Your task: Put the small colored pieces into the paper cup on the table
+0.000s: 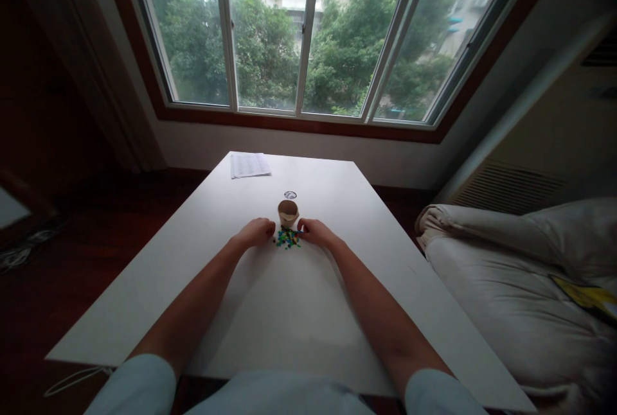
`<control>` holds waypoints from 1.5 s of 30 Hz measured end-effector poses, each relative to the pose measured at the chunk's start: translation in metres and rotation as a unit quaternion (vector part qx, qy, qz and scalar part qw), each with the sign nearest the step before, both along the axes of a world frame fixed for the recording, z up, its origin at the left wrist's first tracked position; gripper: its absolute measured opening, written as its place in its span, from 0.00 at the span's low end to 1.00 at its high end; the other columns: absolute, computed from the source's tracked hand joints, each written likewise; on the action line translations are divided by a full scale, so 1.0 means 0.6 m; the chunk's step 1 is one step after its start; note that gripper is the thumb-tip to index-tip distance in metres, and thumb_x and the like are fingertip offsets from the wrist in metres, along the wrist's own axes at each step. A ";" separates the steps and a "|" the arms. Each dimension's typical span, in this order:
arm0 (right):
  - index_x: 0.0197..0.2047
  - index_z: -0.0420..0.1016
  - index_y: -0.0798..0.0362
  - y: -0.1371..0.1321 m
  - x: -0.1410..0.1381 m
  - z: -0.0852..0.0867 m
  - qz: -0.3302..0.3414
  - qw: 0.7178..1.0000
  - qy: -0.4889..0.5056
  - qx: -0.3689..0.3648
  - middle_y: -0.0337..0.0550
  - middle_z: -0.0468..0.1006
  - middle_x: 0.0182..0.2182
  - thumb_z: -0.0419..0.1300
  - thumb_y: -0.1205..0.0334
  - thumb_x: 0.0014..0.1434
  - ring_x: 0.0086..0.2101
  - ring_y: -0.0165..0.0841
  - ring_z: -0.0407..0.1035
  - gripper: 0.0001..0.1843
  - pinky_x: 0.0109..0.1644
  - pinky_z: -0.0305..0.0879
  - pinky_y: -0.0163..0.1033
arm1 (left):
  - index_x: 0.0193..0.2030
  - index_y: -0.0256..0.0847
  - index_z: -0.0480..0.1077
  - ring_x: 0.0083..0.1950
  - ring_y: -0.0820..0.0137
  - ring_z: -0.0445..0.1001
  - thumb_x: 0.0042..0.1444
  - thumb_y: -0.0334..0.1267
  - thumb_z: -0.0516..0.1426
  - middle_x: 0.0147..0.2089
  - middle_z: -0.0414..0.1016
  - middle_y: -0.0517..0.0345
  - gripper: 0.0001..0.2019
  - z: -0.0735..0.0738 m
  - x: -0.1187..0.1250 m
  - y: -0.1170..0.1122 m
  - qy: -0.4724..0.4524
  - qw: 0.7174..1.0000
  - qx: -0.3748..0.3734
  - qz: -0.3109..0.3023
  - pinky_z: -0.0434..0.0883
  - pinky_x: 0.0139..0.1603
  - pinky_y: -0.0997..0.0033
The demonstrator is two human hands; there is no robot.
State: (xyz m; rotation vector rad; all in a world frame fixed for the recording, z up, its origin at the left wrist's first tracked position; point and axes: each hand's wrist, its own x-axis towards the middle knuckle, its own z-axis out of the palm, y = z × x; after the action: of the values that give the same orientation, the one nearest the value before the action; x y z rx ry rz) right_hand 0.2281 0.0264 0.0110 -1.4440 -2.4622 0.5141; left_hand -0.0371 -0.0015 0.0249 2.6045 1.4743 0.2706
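Note:
A small brown cup (288, 213) stands upright on the white table, its opening facing up. Right in front of it lies a loose pile of tiny colored pieces (288, 238), mostly green, blue and yellow; they are too small to name. My left hand (259, 232) rests at the pile's left side with its fingers curled in. On the other side, my right hand (314, 231) has its fingertips pinched together at the pile's right edge. Whatever either hand may hold is hidden or too small to make out.
Behind the cup a round black-and-white marking or disc (290, 195) lies on the white table (308, 312). Sheets of paper (250, 165) are at the far left corner. A padded beige seat (506, 273) stands to the right, and a window is beyond the table.

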 end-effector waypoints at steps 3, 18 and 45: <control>0.43 0.77 0.50 -0.001 0.000 -0.001 0.002 1.000 0.002 0.006 0.36 0.75 0.29 0.65 0.57 0.57 0.29 0.28 0.64 0.11 0.33 0.53 0.31 | 0.36 0.42 0.77 0.38 0.66 0.73 0.53 0.31 0.54 0.38 0.78 0.53 0.10 -0.002 0.001 0.001 0.003 1.000 0.002 0.004 0.66 0.38 0.71; 0.41 0.73 0.50 -0.004 0.000 0.004 -0.006 1.000 -0.010 0.008 0.37 0.76 0.30 0.63 0.63 0.54 0.29 0.29 0.64 0.10 0.32 0.52 0.32 | 0.42 0.45 0.79 0.42 0.68 0.74 0.59 0.30 0.53 0.45 0.75 0.53 0.14 0.011 0.007 -0.001 -0.123 0.990 0.038 0.056 0.69 0.46 0.70; 0.40 0.76 0.50 -0.003 0.000 -0.003 -0.012 1.000 0.012 0.015 0.35 0.74 0.28 0.63 0.59 0.56 0.28 0.27 0.64 0.08 0.33 0.53 0.31 | 0.40 0.39 0.73 0.26 0.76 0.71 0.56 0.45 0.56 0.31 0.75 0.58 0.12 0.017 0.083 0.012 -0.525 0.841 -0.046 0.118 0.69 0.28 0.76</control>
State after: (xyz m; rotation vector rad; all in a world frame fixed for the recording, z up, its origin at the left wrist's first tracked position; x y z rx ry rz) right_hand 0.2279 0.0247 0.0092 -1.4455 -2.4208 0.4833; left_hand 0.0128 0.0055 0.0349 1.6095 1.2528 1.3383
